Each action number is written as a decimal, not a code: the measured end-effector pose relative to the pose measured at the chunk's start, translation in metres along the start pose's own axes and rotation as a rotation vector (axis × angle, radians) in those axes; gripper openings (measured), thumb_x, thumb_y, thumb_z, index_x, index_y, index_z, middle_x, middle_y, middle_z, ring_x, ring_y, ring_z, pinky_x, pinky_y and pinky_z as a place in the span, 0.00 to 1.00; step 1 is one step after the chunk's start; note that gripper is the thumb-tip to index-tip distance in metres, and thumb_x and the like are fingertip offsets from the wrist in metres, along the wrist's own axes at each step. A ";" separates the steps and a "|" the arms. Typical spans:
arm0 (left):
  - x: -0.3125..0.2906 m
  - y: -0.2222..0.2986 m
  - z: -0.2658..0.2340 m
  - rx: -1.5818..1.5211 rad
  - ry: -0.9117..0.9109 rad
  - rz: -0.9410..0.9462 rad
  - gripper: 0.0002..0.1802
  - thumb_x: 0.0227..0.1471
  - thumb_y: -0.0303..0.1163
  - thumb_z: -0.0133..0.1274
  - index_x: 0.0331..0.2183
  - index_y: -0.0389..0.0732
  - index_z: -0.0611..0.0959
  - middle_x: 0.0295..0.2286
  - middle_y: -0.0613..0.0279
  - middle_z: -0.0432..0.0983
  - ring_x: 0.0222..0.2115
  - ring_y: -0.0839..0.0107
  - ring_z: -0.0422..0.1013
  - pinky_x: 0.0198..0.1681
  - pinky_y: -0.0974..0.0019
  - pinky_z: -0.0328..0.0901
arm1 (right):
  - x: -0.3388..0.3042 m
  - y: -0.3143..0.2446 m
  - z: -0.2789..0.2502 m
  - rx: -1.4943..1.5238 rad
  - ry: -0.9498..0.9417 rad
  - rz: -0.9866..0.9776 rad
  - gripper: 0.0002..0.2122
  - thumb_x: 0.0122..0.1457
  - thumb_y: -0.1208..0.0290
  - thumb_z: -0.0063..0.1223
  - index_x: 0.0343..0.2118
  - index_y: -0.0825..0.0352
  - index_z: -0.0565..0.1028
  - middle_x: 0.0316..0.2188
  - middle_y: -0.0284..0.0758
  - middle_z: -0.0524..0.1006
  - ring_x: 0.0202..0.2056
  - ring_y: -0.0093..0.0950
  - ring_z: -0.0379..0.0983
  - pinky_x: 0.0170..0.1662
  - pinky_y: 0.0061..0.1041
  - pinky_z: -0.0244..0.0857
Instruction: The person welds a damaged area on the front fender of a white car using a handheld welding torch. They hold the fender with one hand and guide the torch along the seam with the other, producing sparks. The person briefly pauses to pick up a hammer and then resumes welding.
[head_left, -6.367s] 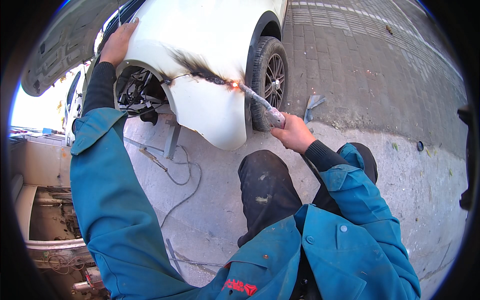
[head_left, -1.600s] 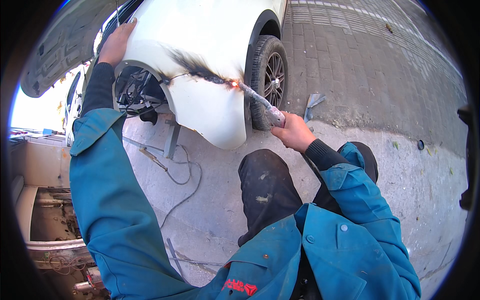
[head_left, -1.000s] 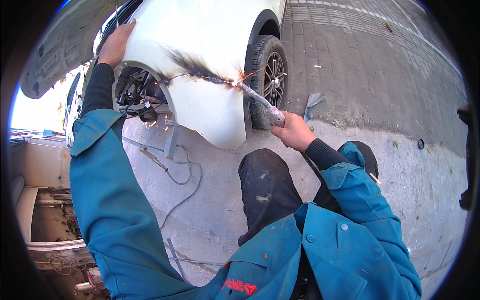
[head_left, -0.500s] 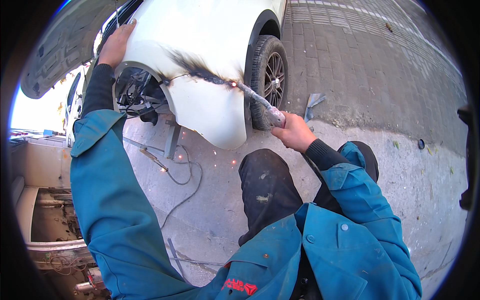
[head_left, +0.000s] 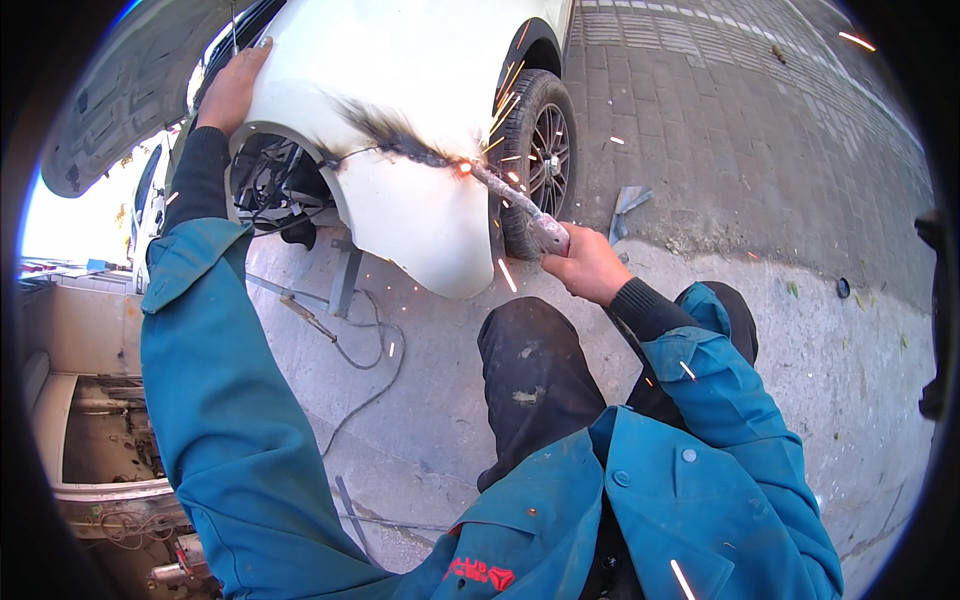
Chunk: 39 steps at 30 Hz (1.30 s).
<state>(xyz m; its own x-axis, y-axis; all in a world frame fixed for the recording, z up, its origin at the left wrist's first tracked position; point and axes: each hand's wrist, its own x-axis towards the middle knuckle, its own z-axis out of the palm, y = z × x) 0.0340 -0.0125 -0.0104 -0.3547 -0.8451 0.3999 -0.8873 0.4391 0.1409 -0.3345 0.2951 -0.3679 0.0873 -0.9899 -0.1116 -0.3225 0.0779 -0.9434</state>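
My right hand (head_left: 590, 265) is closed round the pinkish-white handle of a welding torch (head_left: 520, 208). The torch's tip meets the lower right of a white car fender (head_left: 420, 225), where an orange glow throws sparks. From that spot a dark seam (head_left: 400, 148) with black soot above it runs left across the fender to the round opening. At the fender's upper left edge, my left hand (head_left: 232, 90) grips the panel with its thumb along the white surface; its other fingers are mostly hidden.
Right of the fender stands the car's wheel (head_left: 542, 150), with a bent metal scrap (head_left: 628, 208) on the ground beside it. A metal stand (head_left: 344, 278) rises beneath the fender. A cable (head_left: 392, 370) curls over the concrete, near a clamp-like tool (head_left: 310, 318). A raised hood (head_left: 120, 90) is at upper left.
Sparks now fly up and outward from the torch tip, some past my arm and knees. The torch tip has shifted very slightly left. My left hand stays in place.
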 end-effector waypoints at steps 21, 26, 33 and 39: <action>-0.004 0.008 0.001 -0.027 0.018 -0.005 0.38 0.70 0.65 0.40 0.59 0.43 0.81 0.53 0.43 0.81 0.56 0.46 0.75 0.62 0.56 0.63 | -0.003 -0.013 0.003 0.007 0.044 -0.029 0.15 0.55 0.66 0.63 0.38 0.74 0.78 0.30 0.51 0.82 0.36 0.48 0.82 0.43 0.42 0.74; -0.001 0.002 0.001 -0.017 -0.014 -0.013 0.39 0.70 0.65 0.40 0.59 0.42 0.81 0.54 0.43 0.80 0.58 0.45 0.73 0.62 0.56 0.63 | -0.002 -0.011 0.004 0.017 0.045 -0.031 0.15 0.55 0.67 0.64 0.39 0.73 0.78 0.31 0.51 0.82 0.37 0.48 0.83 0.43 0.42 0.74; -0.003 0.004 0.000 -0.070 -0.026 -0.031 0.39 0.70 0.65 0.42 0.60 0.42 0.81 0.53 0.45 0.81 0.55 0.51 0.75 0.63 0.59 0.62 | -0.003 -0.008 -0.070 -0.094 0.175 0.071 0.15 0.56 0.69 0.64 0.43 0.72 0.80 0.29 0.47 0.83 0.34 0.41 0.84 0.40 0.39 0.75; -0.006 0.004 0.006 -0.002 0.055 0.061 0.40 0.70 0.67 0.38 0.56 0.43 0.84 0.49 0.48 0.83 0.51 0.53 0.77 0.61 0.58 0.63 | -0.032 0.042 -0.195 0.035 0.394 0.240 0.06 0.62 0.74 0.59 0.38 0.70 0.78 0.20 0.27 0.71 0.17 0.20 0.67 0.18 0.26 0.62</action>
<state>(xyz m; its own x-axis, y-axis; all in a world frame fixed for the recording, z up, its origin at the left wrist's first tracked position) 0.0307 -0.0077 -0.0170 -0.3914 -0.7988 0.4569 -0.8641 0.4897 0.1161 -0.5349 0.3068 -0.3424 -0.3534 -0.9123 -0.2071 -0.2575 0.3077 -0.9160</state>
